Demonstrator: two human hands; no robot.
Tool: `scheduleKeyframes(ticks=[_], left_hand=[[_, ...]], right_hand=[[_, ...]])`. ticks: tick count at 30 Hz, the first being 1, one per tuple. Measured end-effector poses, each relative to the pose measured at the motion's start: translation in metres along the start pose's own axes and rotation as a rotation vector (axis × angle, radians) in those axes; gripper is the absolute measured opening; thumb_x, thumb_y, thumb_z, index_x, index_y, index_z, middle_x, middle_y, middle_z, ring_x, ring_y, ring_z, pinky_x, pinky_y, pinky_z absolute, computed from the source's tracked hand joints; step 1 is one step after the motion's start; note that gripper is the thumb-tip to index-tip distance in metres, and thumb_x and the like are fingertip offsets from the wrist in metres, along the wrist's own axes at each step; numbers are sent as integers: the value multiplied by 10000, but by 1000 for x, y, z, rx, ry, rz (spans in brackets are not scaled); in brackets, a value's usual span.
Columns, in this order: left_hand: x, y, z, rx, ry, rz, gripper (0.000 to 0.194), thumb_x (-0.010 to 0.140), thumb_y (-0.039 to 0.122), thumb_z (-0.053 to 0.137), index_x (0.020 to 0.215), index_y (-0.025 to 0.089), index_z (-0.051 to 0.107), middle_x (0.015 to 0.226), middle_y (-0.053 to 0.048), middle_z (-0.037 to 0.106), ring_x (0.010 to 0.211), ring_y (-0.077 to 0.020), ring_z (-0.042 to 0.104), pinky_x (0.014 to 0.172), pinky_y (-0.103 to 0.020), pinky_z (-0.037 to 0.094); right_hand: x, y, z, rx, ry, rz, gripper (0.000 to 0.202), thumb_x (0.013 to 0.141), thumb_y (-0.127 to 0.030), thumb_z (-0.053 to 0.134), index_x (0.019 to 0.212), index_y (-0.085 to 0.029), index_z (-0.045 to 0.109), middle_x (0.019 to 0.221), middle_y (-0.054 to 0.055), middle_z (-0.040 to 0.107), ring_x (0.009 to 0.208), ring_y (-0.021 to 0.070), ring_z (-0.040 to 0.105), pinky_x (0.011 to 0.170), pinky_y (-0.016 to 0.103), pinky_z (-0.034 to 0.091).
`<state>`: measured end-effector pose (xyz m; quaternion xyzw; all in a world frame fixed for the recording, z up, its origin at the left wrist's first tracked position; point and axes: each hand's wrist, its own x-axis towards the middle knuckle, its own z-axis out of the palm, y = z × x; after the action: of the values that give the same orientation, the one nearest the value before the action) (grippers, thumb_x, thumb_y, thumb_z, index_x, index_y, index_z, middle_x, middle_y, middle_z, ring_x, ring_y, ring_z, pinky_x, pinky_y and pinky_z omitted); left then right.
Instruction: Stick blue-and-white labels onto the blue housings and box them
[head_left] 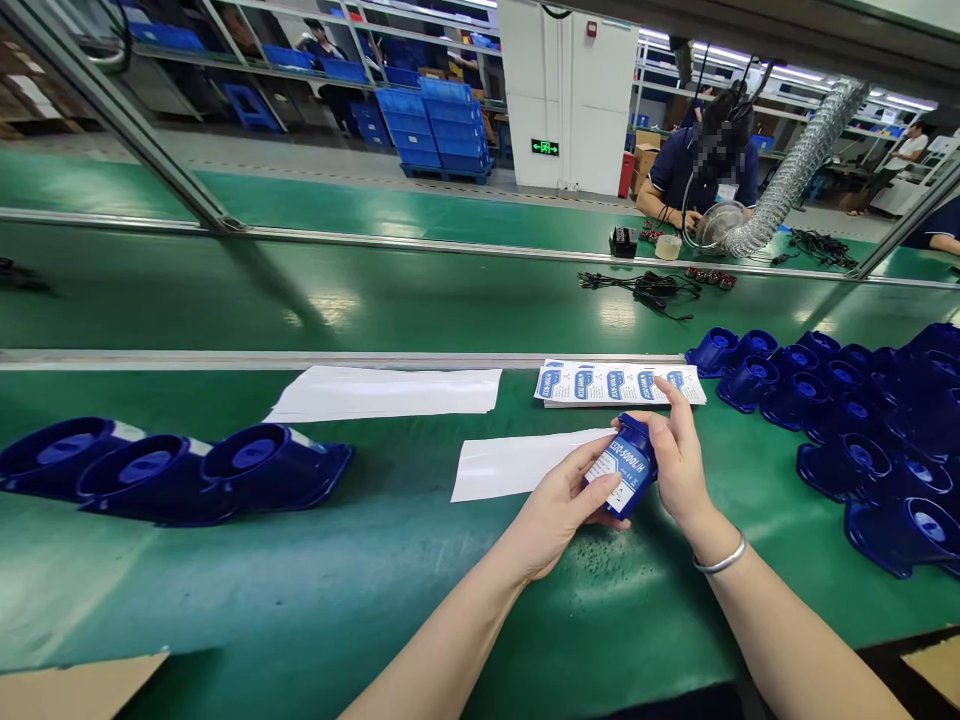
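My left hand point(555, 512) grips a dark blue plastic housing point(643, 478) from the left, its thumb lying on the white-and-blue label point(621, 462) that reads ECO-5000L/H. On the right side, my right hand point(679, 462) holds the same housing near its top edge, with the index finger raised and a silver bangle at the wrist. Behind the hands lies a stack of printed label sheets point(596, 383). A blank white strip point(510, 468) lies on the green table just left of the housing, partly behind my left hand.
Three blue housings point(255, 462) stand in a row at left, and several more point(847, 405) crowd the right. White sheets point(382, 392) lie near the metal rail. Beyond are black cables point(649, 288), a co-worker point(705, 165) and a silver duct point(806, 165). Cardboard point(75, 685) is at lower left.
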<state>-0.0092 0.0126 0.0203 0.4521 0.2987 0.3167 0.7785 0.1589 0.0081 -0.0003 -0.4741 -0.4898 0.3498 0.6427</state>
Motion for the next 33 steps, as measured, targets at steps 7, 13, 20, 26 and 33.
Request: scheduleKeyframes(ticks=[7,13,20,26,33], left_hand=[[2,-6,-1,146,-37,61,729,832,366,748,1472,244,422,1408,-130,492,1159,-305,559,803,-414,628],[3,-12,-3,335,1,127,775,812,294,762,1481,247,375,1460,-138,459,1250,-309,537,1010,-439,532],[2,-3,-4,186,97,42,723,799,492,763,1397,217,463,1441,-152,496,1244,-353,543,905,-459,576],[5,-5,0,244,237,141,501,802,405,759,1226,193,597,1273,-103,629,1186,-292,586,996,-416,493],[6,-18,-8,744,347,407,636,727,261,811,1285,253,507,1283,-74,580,1173,-268,573,1024,-451,463]], right_hand=[[0,2,1,1,24,25,627,965,-530,565,1467,-233,336,1065,98,737,1015,283,717,900,446,577],[1,6,2,47,48,57,588,967,-511,568,1450,-244,362,1073,91,735,1018,282,713,909,454,571],[-9,4,11,-8,50,-24,561,990,-454,537,1461,-220,343,1103,97,697,1044,257,677,979,457,520],[-20,9,17,-122,-17,-195,587,993,-463,525,1487,-226,316,1184,115,644,1099,271,630,982,476,495],[-15,3,17,-96,-35,-215,486,1048,-445,394,1480,-235,325,1230,108,638,1167,259,597,1030,471,461]])
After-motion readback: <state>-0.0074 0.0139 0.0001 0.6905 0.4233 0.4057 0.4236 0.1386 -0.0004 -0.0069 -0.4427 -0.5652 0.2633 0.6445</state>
